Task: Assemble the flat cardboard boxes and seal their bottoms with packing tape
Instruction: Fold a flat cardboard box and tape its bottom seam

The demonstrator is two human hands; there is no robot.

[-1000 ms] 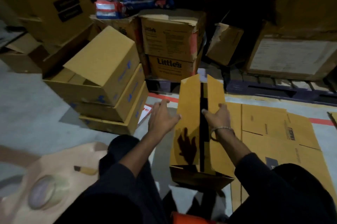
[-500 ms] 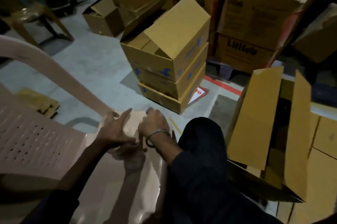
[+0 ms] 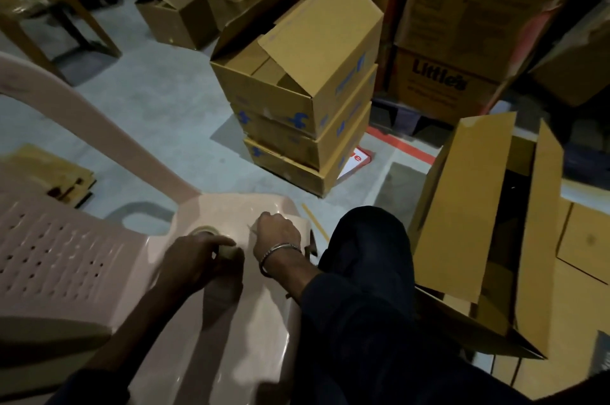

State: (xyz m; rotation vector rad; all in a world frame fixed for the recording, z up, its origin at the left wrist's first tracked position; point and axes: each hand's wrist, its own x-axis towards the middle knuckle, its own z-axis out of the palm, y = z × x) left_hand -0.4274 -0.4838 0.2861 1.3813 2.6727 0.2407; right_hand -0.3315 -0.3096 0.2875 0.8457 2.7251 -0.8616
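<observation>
The roll of packing tape (image 3: 211,241) lay on the seat of a pale pink plastic chair (image 3: 231,322), a tan ring seen partly from above, its lower half hidden under the left hand (image 3: 198,261). That hand's fingers curled over the roll and held it. The right hand (image 3: 276,233), a metal bangle (image 3: 280,251) on its wrist, sat just beside the roll with its fingers bent, seeming to pinch a thin pale strip at the roll's edge; whether that was the tape's free end could not be told in the dim light.

The half-assembled cardboard box (image 3: 488,226) stood to the right, beyond the person's dark-trousered knee (image 3: 366,259). It was plain brown corrugated board, its two long flaps raised and apart, with a dark gap between them. Flat cardboard sheets (image 3: 587,239) lay on the floor behind it.

The chair was smooth and glossy, with a slotted back (image 3: 56,256) and a curved armrest (image 3: 82,114). Ahead, on the grey concrete floor (image 3: 158,101), stood a stack of three finished boxes (image 3: 303,114) with blue markings, the top one's flap tilted up. Larger cartons printed "Little's" (image 3: 442,74) rose behind, near a red floor line (image 3: 402,144). More open cartons (image 3: 178,15) stood at the back left.
</observation>
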